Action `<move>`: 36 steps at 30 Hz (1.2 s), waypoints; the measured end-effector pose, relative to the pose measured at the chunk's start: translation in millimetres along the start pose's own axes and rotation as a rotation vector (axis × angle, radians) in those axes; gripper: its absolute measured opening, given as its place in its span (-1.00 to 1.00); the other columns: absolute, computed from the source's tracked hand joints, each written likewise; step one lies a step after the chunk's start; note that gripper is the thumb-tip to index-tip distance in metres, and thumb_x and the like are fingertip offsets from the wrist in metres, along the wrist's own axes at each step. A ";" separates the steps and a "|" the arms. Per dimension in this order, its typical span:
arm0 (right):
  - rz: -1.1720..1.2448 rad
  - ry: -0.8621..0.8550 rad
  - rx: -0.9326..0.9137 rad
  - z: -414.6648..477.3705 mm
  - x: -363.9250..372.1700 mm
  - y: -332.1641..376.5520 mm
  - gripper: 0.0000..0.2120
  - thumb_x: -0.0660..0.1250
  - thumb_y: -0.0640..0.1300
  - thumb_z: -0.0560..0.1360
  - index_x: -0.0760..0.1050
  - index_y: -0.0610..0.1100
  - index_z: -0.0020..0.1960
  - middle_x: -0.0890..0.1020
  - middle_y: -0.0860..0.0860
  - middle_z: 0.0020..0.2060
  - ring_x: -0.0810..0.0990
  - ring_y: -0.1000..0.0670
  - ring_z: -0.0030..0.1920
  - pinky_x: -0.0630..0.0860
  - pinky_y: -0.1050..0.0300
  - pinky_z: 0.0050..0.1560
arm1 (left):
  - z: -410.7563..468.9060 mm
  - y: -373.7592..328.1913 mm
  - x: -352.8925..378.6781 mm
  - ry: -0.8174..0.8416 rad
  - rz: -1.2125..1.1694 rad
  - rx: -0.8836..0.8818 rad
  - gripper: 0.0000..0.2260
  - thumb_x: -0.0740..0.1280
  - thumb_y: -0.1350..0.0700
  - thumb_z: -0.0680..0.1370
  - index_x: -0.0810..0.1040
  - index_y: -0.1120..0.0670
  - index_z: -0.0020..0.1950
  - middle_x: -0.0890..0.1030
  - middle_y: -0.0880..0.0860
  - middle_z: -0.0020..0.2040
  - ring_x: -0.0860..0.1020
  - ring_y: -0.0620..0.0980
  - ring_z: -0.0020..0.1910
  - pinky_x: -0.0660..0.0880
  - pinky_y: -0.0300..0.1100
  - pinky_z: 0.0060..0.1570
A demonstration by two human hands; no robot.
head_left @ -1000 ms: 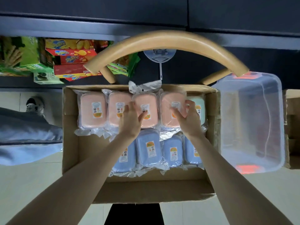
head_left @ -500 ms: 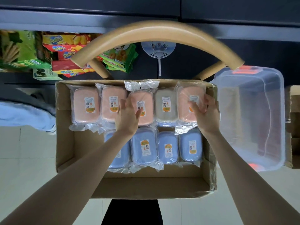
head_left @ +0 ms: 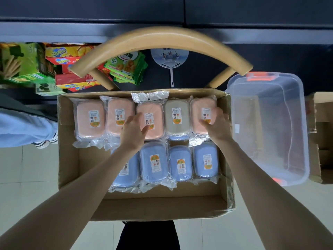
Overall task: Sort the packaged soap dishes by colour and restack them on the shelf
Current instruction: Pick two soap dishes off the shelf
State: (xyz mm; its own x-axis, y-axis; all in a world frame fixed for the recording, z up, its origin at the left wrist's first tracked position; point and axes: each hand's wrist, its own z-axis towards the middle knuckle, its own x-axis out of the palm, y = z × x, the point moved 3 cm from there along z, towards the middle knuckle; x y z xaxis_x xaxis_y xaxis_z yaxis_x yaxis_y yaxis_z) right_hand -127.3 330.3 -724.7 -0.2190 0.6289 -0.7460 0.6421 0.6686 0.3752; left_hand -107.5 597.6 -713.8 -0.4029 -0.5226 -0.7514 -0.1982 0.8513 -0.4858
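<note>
Pale floor tiles (head_left: 27, 177) and a dark shelf front (head_left: 252, 11) frame an open cardboard box (head_left: 68, 159), into which both bare arms reach. Inside the box, the left hand (head_left: 134, 131) lies flat with its fingers straight and spread on the middle pink soap dish (head_left: 153, 112) of the far row, holding nothing. The right hand (head_left: 219, 127) is laid over the near right corner of the pink dish (head_left: 202, 109) at the right end of that row. It is blurred, so I cannot tell whether its fingers grip the pack or only touch it. Between those two packs sits a beige dish (head_left: 177, 118), with the edge of a blue pack showing under its near end. Two more pink dishes (head_left: 91, 121) fill the left of the far row, leaning against the box's far wall. The near row holds four blue dishes (head_left: 155, 164) side by side, the leftmost partly hidden by the left forearm, while the box's near left corner is bare cardboard. Just right of the box stands a clear plastic tub (head_left: 295, 123) with orange clips, and right of that is another carton (head_left: 322, 138). Beyond the box's far wall arches a wooden chair back (head_left: 162, 36), with a white hand fan (head_left: 169, 57) behind it. Green and red snack boxes (head_left: 59, 60) and green packets (head_left: 126, 65) lie past the far left corner. Left of the box is someone's leg in pale jeans (head_left: 21, 129).
</note>
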 end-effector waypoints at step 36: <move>-0.254 -0.646 -0.373 -363.6 -577.0 -155.4 -0.42 0.36 -0.05 0.53 0.23 -0.09 0.47 0.23 -0.06 0.41 0.30 -0.16 0.35 0.41 -0.07 0.21 | -365.4 -574.6 -148.5 -0.355 0.428 1.113 -0.43 0.26 -0.17 0.55 0.20 -0.02 0.50 0.36 0.03 0.39 0.27 0.08 0.38 0.20 -0.01 0.32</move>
State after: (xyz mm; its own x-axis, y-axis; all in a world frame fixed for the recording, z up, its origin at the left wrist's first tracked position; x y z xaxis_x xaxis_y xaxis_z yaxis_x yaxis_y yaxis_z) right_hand -367.8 7.8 -152.5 0.2177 0.1601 -0.9628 0.3158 0.9219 0.2247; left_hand -260.3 203.2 -159.9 0.0494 -0.3444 -0.9375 0.8240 0.5445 -0.1566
